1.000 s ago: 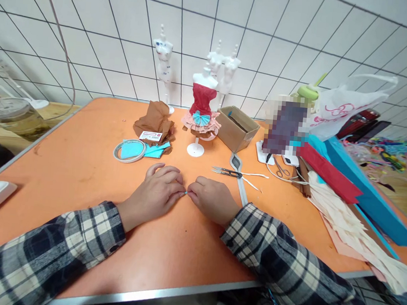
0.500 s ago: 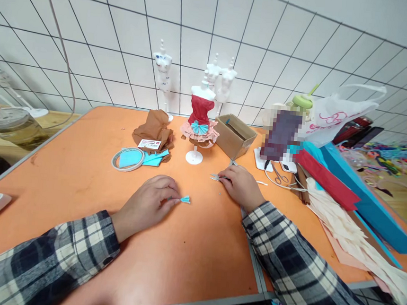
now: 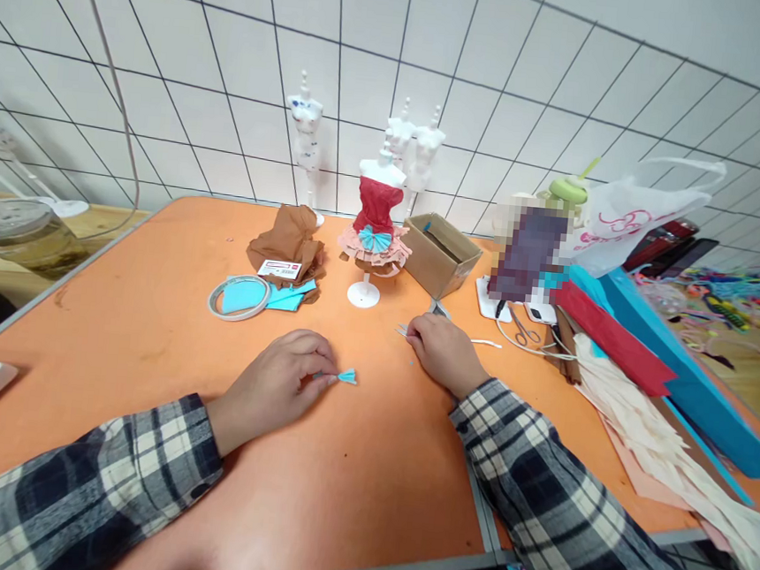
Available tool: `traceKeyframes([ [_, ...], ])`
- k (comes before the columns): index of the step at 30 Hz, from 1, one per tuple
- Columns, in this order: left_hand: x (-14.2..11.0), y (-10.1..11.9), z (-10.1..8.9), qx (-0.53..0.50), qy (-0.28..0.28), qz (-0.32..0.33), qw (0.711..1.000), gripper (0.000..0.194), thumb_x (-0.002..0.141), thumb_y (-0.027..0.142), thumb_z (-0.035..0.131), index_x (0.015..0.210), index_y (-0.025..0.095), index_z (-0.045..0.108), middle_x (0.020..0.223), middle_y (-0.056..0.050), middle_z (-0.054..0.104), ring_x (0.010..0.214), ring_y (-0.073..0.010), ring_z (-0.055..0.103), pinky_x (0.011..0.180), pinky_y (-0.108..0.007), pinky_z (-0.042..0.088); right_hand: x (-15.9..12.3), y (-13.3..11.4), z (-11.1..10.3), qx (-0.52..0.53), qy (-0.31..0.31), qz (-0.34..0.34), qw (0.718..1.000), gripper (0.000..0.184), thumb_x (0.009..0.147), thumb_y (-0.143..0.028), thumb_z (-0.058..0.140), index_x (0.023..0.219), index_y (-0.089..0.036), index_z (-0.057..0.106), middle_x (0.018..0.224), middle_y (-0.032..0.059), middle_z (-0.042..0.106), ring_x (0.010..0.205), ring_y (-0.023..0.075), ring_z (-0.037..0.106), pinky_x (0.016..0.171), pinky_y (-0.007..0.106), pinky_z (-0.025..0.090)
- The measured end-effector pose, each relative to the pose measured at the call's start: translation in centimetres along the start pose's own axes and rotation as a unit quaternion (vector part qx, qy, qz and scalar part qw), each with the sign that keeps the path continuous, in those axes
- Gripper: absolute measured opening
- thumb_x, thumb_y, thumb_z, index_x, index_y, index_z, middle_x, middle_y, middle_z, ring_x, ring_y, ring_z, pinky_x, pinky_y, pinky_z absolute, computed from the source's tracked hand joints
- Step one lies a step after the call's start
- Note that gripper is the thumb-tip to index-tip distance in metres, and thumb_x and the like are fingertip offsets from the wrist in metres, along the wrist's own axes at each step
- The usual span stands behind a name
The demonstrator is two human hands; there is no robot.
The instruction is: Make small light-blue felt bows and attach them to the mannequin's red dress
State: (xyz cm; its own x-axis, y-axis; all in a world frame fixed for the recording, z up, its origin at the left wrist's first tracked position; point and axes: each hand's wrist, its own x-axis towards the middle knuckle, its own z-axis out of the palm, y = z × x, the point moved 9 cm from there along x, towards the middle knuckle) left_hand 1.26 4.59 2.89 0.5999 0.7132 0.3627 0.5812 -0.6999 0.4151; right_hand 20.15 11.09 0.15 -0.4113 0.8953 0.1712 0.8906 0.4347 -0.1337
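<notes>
Blue piece point(image 3: 347, 376): small, light blue, gathered narrow at its left end and flaring rightward into a pleated fan; positioned in front of the dress form point(image 3: 379, 205), on the near side of its base. Contact with the surface below cannot be determined. Snips point(image 3: 402, 329): front right of the dress form, pale slender tips pointing left, remainder mostly hidden.

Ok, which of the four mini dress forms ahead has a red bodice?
The front dress form, by the cardboard box; the three behind show white torsos, no red.
</notes>
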Motion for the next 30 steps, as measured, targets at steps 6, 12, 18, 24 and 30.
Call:
traceKeyframes([
  [6,-0.1,-0.2,0.3,-0.008,-0.009,-0.002,1.0,0.015,0.089,0.019,0.054,0.084,0.019,0.068,0.092,-0.005,0.066,0.09,-0.018,0.059,0.083,-0.033,0.046,0.0,0.4,0.2,0.039,0.018,0.024,0.999,0.008,0.094,-0.019,0.049,0.09,-0.018,0.056,0.088,0.0057,0.063,0.083,0.0186,0.056,0.07,0.027,0.034],
  [12,0.0,-0.2,0.2,-0.014,-0.008,-0.015,1.0,0.016,0.088,0.021,0.054,0.084,0.02,0.07,0.091,-0.005,0.067,0.09,-0.0187,0.06,0.083,-0.033,0.047,0.1,1.3,-0.8,0.116,0.056,0.059,0.99,0.008,0.09,-0.016,0.049,0.086,-0.018,0.056,0.085,0.0058,0.064,0.081,0.0195,0.056,0.07,0.029,0.037],
  [18,-0.4,-3.6,-0.4,-0.125,0.062,-0.189,0.972,0.019,0.085,0.033,0.057,0.083,0.018,0.069,0.09,-0.005,0.071,0.082,-0.018,0.065,0.077,-0.029,0.051,-1.3,-1.2,-4.5,0.324,0.169,-0.006,0.931,0.017,0.091,-0.026,0.048,0.093,-0.018,0.063,0.103,0.0092,0.065,0.098,0.0207,0.058,0.089,0.035,0.042],
  [24,-0.6,-4.8,0.2,-0.197,0.069,-0.286,0.935,0.023,0.085,0.038,0.057,0.082,0.018,0.067,0.079,-0.001,0.074,0.072,-0.0155,0.067,0.068,-0.023,0.05,-2.8,-8.0,1.4,0.64,-0.11,0.105,0.753,0.023,0.08,-0.039,0.064,0.091,-0.018,0.065,0.086,0.0034,0.066,0.075,0.0141,0.058,0.068,0.027,0.044],
  [30,-0.4,-3.0,0.3,-0.172,0.055,-0.262,0.948,0.02,0.085,0.035,0.056,0.078,0.019,0.067,0.072,0.002,0.072,0.063,-0.013,0.064,0.06,-0.02,0.047,-3.4,-10.3,4.1,0.744,-0.127,0.178,0.632,0.027,0.07,-0.04,0.074,0.079,-0.017,0.062,0.07,-0.0019,0.061,0.051,0.0059,0.046,0.051,0.021,0.034],
])
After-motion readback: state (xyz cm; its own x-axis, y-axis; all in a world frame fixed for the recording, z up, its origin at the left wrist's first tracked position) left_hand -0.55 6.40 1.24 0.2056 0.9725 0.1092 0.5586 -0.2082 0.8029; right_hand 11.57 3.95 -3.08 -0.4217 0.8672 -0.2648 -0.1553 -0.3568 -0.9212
